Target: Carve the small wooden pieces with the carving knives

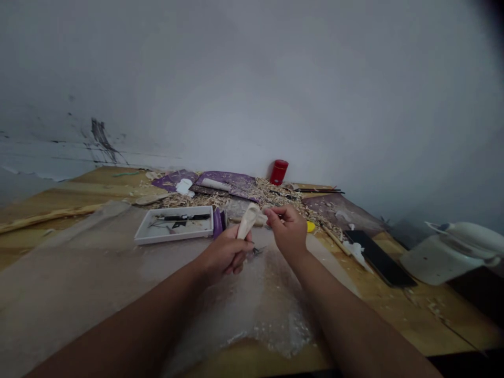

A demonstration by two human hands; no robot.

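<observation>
pale carving (247, 220) tight betw. hands (225, 255)

Both forearms (118, 331) are bare, long and smooth, and they become narrower toward the wrists. The left hand (225, 256) and the right hand (288, 231) are bare too, with slim fingers (275, 216); the nails are too blurred to tell.

Nothing in this view can be read: no text, label, brand, number or sign comes out legibly. The purple sheets (224, 181) at twelve o'clock and the red canister (279, 171) just beyond them are too blurred and small to tell whether they carry any print.
</observation>
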